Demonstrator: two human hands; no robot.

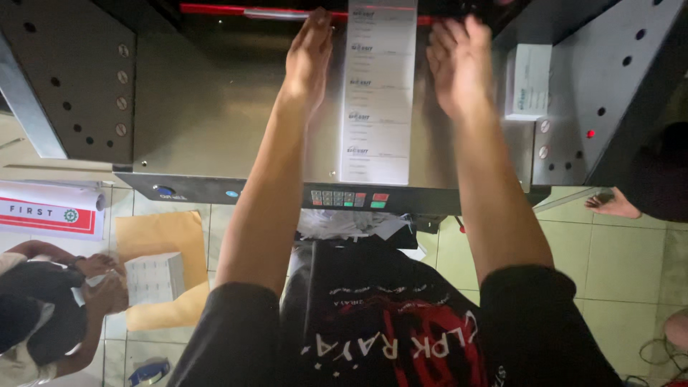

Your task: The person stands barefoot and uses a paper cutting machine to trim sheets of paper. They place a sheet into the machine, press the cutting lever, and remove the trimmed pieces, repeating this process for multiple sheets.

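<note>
White printed paper strip (378, 93) on grey steel cutter bed (208, 122).
We keep left hand (309, 61) and right hand (459, 64) flat, ungripped, flanking it to square it.

A tall white stack of printed paper strips (378, 93) lies flat on the grey metal table (208, 107), its long side running away from the person, its far end under the red-edged bar (215, 9), between both hands.

Dim and soft, deep shadow at top, floor brighter
</note>
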